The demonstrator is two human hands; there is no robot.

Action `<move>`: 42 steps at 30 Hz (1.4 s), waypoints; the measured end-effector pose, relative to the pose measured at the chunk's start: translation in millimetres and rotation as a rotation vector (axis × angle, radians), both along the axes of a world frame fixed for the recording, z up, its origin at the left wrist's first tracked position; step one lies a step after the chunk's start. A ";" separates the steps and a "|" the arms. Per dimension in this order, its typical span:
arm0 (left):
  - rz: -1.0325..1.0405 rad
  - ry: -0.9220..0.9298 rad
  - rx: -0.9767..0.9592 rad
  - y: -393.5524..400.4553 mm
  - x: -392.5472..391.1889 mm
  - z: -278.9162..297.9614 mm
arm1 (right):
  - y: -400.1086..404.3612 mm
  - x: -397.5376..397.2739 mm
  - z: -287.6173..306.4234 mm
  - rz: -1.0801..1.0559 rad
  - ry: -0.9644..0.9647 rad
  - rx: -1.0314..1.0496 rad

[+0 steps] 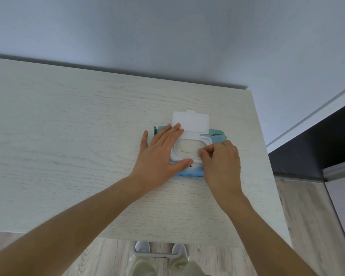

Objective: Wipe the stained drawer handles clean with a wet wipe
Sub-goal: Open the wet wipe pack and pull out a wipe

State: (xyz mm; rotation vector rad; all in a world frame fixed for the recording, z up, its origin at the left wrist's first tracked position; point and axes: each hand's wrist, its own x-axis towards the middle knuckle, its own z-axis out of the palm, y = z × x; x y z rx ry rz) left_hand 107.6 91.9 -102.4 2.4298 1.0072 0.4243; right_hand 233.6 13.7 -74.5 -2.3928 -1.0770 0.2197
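Bottom centre, just below cabinet top: grey drawer handle. Mid-frame, R of centre: wipes pack. L hand flat on it, fingers straight. R hand pinches at dispenser opening; can't tell if it has a wipe. Lid flipped open behind.

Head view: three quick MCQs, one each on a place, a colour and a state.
1. Where does the wet wipe pack lie?
A. on the floor
B. on the cabinet top
C. in a drawer

2. What colour is the pack's flip lid?
A. white
B. red
C. black

3. How is the lid?
A. shut
B. torn off
C. flipped open

B: the pack rests on the pale wood top under the left hand.
A: the lid is white.
C: it stands open while the right hand pinches at the opening.
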 end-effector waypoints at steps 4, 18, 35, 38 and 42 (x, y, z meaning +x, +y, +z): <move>0.001 0.004 -0.003 -0.3 0.0 1.4 | 1.9 0.0 1.9 -0.006 0.016 -0.005; 0.000 0.030 -0.014 2.1 0.9 -1.9 | 1.5 8.6 1.1 0.065 0.061 0.001; 0.007 0.044 -0.008 2.2 1.9 -2.3 | 12.7 3.7 9.3 0.192 0.459 0.229; 0.012 0.004 -0.021 -0.2 1.7 -0.2 | 11.3 5.6 10.4 0.168 0.578 0.301; 0.066 -0.192 -0.144 0.0 1.8 2.6 | 1.8 17.3 9.6 0.148 0.518 0.337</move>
